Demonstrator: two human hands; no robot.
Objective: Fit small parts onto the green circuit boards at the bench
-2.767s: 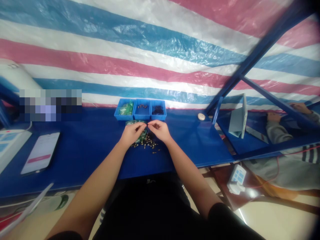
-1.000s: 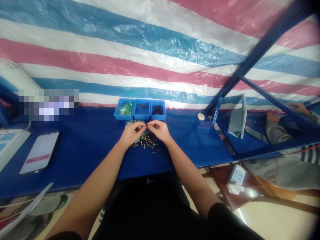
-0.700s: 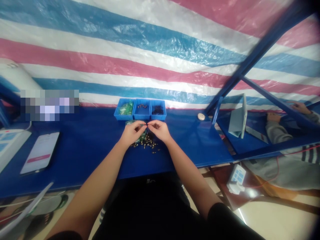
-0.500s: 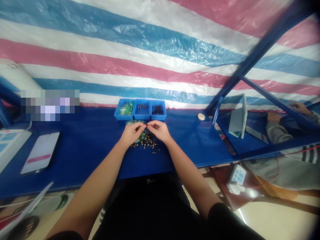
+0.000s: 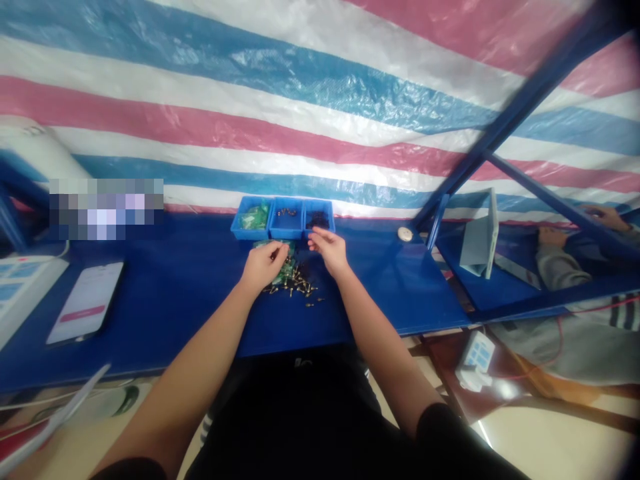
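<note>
My left hand (image 5: 265,265) is closed in a pinch above the blue table; whatever is between its fingertips is too small to make out. To the right, my right hand (image 5: 329,250) has its fingers apart, just in front of the right-hand blue bin (image 5: 319,233) of small dark parts. Below and between both hands lies a loose pile of small brass-coloured pieces (image 5: 300,287), with green pieces (image 5: 286,275) beside them, partly hidden by my left hand. The left blue bin (image 5: 250,234) contains green parts, and the middle blue bin (image 5: 285,233) contains a few small brownish parts.
A phone (image 5: 86,303) lies on the table (image 5: 185,293) at left, near a white power strip (image 5: 25,287). A round pale object (image 5: 405,234) sits at right before a blue metal frame (image 5: 460,167). Beyond it stand a tablet (image 5: 483,237) and another person's sleeved arm (image 5: 560,263).
My right hand has moved away from my left, up and to the right toward the right bin, and its fingers have parted. My left hand stays pinched nearly in place.
</note>
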